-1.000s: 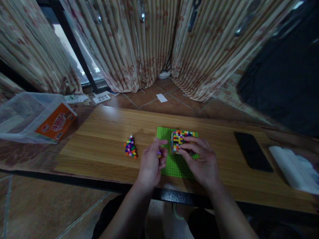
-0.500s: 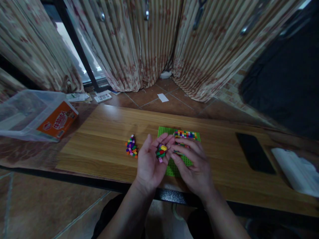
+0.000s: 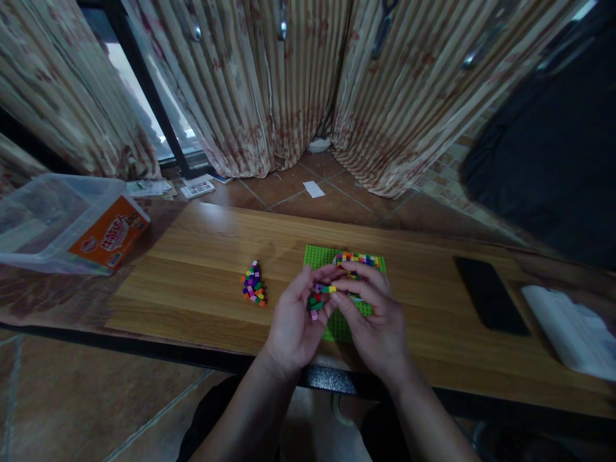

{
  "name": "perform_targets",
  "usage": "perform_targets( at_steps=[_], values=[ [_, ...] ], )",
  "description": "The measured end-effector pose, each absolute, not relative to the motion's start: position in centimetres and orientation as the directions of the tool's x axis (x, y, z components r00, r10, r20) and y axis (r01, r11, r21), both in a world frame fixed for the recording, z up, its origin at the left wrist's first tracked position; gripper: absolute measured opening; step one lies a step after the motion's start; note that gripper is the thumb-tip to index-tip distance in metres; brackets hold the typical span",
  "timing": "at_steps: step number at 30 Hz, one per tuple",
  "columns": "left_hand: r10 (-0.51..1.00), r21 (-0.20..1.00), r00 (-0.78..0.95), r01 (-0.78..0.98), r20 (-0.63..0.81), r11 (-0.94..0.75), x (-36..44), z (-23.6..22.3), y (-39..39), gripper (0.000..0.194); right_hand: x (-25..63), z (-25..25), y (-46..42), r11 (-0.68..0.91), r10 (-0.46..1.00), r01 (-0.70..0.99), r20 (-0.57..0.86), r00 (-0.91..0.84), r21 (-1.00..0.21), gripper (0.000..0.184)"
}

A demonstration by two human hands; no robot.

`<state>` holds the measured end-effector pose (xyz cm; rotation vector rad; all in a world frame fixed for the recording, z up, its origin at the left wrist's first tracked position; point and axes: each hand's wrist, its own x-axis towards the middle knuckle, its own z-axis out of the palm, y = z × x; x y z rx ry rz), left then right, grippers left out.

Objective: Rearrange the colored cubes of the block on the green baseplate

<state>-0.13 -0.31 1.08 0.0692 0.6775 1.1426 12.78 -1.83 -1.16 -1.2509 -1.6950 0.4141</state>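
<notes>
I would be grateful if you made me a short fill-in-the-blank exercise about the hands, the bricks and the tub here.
1. In the palm of the left hand, the loose brick lowest in the picture is ____.
2. The right hand partly hides a multicoloured brick build on a ____ baseplate.
3. Seen by the person, the small brick pile lies to the baseplate's ____.
4. The clear tub bears a label with an ____ background.

Missing words: pink; green; left; orange.
</notes>
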Motion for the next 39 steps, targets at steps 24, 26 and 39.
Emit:
perform_targets(
  at_steps=[24,26,39],
  values=[
    [0.948,0.708,0.153,-0.633,-0.280,0.312,1.0,0.3,-1.1,0.035,13.1,-0.6,-2.0,0.256,0.948,0.227,0.290,0.131,-0.940,0.006],
    [0.935,0.669,0.176,-0.658,-0.307,0.344,0.9,0.6,-1.1,0.036,13.2,-0.6,-2.0,0.250,0.953,0.181,0.275,0.128,-0.951,0.006],
    [0.891,0.597,0.086,-0.713,-0.446,0.367,-0.3,0.6,-0.3,0.040,16.5,-0.9,-1.5,0.349,0.915,0.452,0.402,0.022,-0.821,0.013]
  ],
)
